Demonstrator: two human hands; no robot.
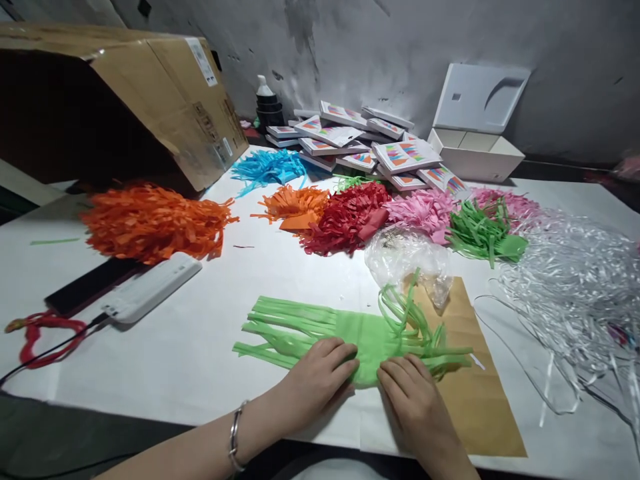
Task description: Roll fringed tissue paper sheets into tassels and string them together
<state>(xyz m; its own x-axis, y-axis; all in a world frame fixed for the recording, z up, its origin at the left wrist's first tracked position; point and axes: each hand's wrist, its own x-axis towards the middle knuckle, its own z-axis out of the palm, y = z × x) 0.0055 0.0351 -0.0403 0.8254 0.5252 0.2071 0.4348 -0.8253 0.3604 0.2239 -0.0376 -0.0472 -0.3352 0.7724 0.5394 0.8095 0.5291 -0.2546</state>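
Note:
A light green fringed paper [361, 337] lies flat on the white table before me, its cut strips reaching out to the left and right of a solid middle band. My left hand [323, 373] has its fingers bent over the near edge, just left of the middle. On the right, my right hand [407, 390] grips the same edge with curled fingers. Both thumbs are hidden below the hands. Some right-hand strips curl up in loops over a brown paper sheet [483, 400].
Fringe bundles in orange [155, 223], red [347, 217], pink [425, 212], green [485, 230] and blue [270, 167] lie beyond. Silver strands [575, 287] heap at right. Flat boxes [407, 157], a cardboard box [173, 100], a power bank [155, 287] and a plastic bag [407, 257] surround the work.

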